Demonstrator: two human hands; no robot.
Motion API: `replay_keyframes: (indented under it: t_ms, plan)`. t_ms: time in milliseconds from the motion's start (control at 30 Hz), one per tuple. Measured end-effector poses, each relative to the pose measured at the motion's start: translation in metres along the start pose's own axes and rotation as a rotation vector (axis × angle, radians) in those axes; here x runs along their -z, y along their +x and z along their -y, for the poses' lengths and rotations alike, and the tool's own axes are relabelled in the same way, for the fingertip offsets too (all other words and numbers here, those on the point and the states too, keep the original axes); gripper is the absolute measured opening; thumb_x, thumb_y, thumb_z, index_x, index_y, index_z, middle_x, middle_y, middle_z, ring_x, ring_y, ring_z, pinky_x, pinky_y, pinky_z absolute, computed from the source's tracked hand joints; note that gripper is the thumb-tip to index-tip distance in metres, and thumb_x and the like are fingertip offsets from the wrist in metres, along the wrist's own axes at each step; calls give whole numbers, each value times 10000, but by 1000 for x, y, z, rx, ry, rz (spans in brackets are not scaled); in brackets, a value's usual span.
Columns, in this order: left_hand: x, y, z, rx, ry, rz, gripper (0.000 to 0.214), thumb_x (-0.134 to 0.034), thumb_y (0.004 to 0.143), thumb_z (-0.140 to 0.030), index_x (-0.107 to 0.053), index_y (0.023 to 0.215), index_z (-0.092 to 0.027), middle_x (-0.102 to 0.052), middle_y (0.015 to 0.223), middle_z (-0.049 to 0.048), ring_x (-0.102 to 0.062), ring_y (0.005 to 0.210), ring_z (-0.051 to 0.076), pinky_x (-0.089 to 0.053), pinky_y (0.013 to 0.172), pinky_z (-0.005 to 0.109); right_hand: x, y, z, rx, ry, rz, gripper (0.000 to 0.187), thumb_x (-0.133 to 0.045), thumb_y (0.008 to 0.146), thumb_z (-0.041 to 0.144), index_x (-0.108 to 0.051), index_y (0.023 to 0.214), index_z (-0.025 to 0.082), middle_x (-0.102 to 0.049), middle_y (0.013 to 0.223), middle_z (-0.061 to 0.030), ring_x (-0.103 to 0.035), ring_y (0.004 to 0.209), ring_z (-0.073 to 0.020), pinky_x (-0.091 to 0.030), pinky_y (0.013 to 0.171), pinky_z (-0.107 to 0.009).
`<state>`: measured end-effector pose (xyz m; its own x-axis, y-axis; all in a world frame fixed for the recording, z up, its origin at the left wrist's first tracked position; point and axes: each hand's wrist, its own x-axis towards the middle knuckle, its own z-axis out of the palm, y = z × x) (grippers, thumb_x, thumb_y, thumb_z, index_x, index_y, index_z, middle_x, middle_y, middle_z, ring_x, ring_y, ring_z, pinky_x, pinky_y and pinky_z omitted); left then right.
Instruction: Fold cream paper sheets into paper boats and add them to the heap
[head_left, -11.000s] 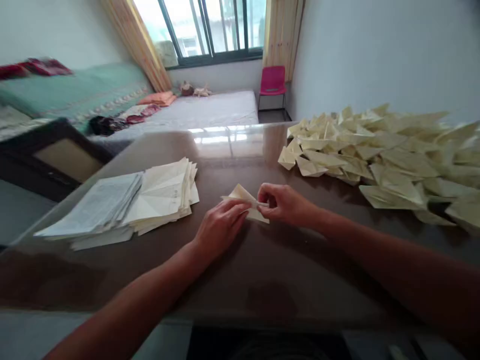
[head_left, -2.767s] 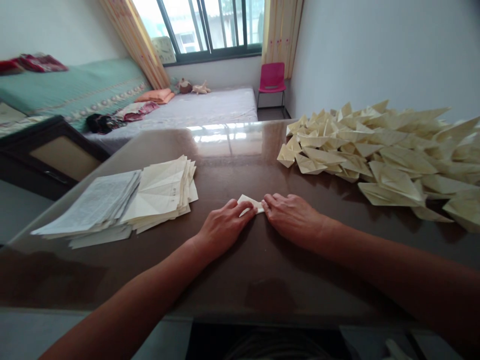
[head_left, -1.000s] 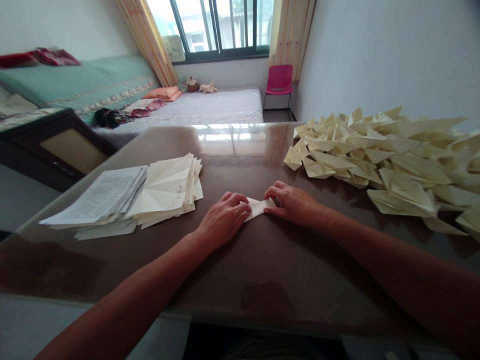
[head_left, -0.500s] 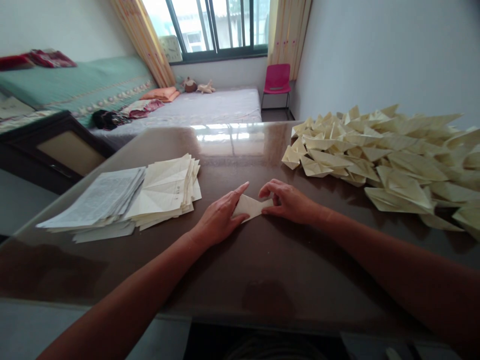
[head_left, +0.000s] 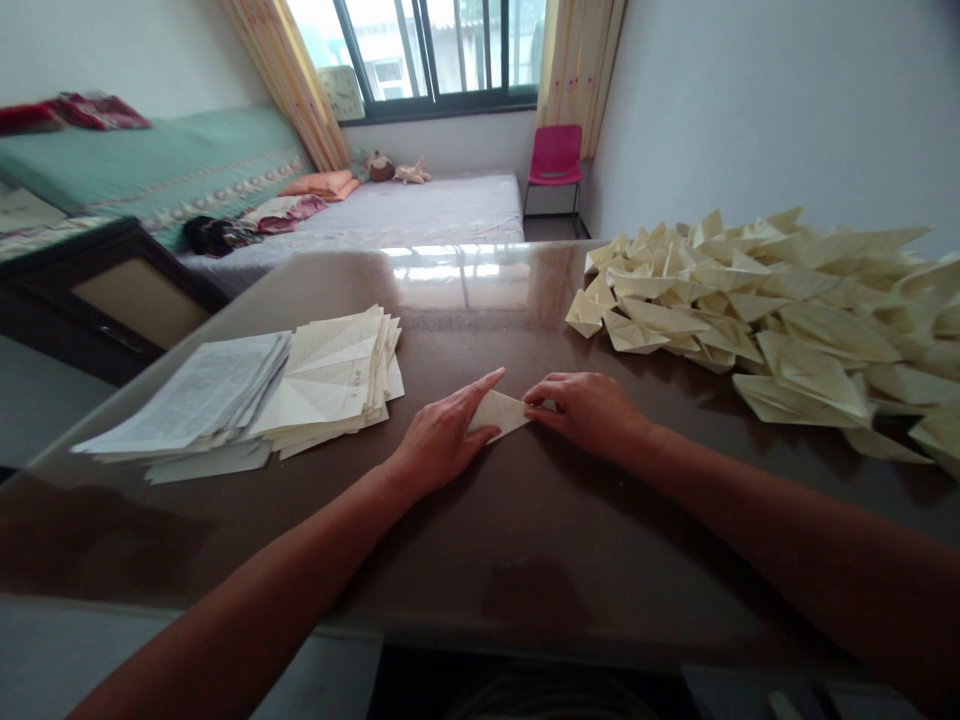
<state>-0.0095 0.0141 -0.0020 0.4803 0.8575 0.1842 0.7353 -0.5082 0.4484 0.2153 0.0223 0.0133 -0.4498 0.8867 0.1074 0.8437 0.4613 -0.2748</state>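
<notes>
one folded paper: left hand splayed against it, right hand pinching tip.

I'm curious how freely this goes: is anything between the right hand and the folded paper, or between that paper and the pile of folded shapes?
Nothing visible separates the right hand from the folded paper: they meet at the paper's right tip. Toward the pile, only that hand and tabletop show.

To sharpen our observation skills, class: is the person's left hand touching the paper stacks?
No, the left hand rests on the small folded paper, with tabletop showing between it and the paper stacks.
</notes>
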Motion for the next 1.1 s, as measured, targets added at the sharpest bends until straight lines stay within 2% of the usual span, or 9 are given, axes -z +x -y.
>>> replay_keyframes:
  t_ms: [100, 267, 433, 567, 667, 800, 967, 1100]
  plan:
    - [-1, -2, -1, -28, 9, -15, 667, -596, 847, -278, -306, 1446, -311, -596, 1277, 26, -624, 1027, 188, -487, 909, 308, -4, 3, -6, -16, 126, 18, 208, -570, 859, 388, -720, 955, 280, -720, 905, 0, -628, 761, -154, -382, 643, -246]
    - [-3, -3, -1, -76, 29, -50, 603, -560, 877, -266, -333, 1433, -317, -619, 1233, 26, -618, 1047, 191, -486, 898, 305, -7, 6, -11, -1, 399, 84, 156, -607, 815, 312, -714, 865, 211, -707, 761, 5, -600, 667, -129, -381, 607, -218]
    - [-2, 0, 3, -76, 10, -94, 625, -575, 863, -258, -325, 1435, -288, -630, 1145, 31, -611, 967, 170, -486, 868, 293, -3, 7, -11, 47, 434, 74, 123, -556, 827, 237, -653, 815, 163, -665, 702, 5, -555, 622, -110, -353, 594, -212]
    - [2, 4, 12, -6, -36, -114, 613, -574, 839, -251, -349, 1408, -214, -611, 1103, 48, -588, 905, 163, -506, 802, 294, -2, 11, -19, -32, 435, 17, 103, -553, 812, 235, -618, 804, 156, -646, 679, 4, -535, 607, -113, -339, 571, -214]
    - [6, 5, 15, 91, -68, -104, 462, -543, 851, -276, -460, 1296, -185, -618, 1066, 53, -597, 829, 151, -512, 735, 283, -3, 14, -23, -92, 463, 41, 86, -551, 806, 232, -599, 804, 161, -659, 685, 1, -544, 613, -121, -347, 570, -219]
    - [9, 5, 13, 185, -32, -84, 293, -515, 866, -290, -545, 1139, -188, -636, 902, 23, -610, 756, 149, -494, 705, 280, -5, 14, -23, -122, 500, 82, 57, -538, 809, 213, -572, 823, 169, -676, 690, -3, -574, 631, -131, -363, 580, -226]
    - [11, 5, 13, 213, -33, -71, 297, -556, 842, -340, -532, 1101, -196, -632, 827, 1, -619, 716, 156, -482, 697, 287, -7, 14, -21, -156, 519, 55, 44, -546, 807, 223, -552, 811, 180, -655, 674, 4, -595, 641, -144, -369, 574, -230]
    - [9, 6, 15, 252, -199, -113, 300, -588, 822, -379, -499, 1044, -199, -650, 843, 9, -631, 707, 154, -497, 672, 283, -11, 15, -24, -159, 574, 19, 66, -546, 812, 243, -552, 805, 178, -652, 688, -2, -603, 636, -143, -382, 572, -231]
